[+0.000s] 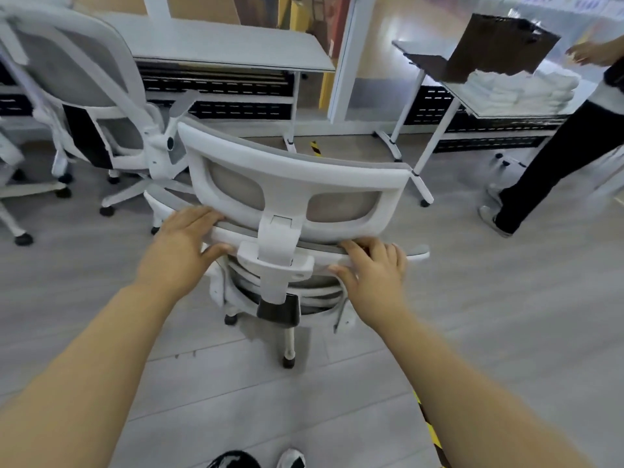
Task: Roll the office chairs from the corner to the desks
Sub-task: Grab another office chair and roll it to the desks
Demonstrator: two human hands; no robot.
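Grey plank floor [101, 298] underfoot, white desk [236, 45] along the wall ahead. Both hands are on: left hand [182, 241] wraps the backrest's top rail [233, 236], thumb tucked beneath, and right hand [374, 275] curls over the same rail across the centre post. That's the office chair [277, 261]: white frame, grey mesh, headrest [297, 173] up, castors down, standing mid-aisle just short of that desk. Rolling step, I'd say. Next calls for a straight push toward the desk, steering between the second chair [84, 79] on the left and the passer-by [557, 157] on the right.
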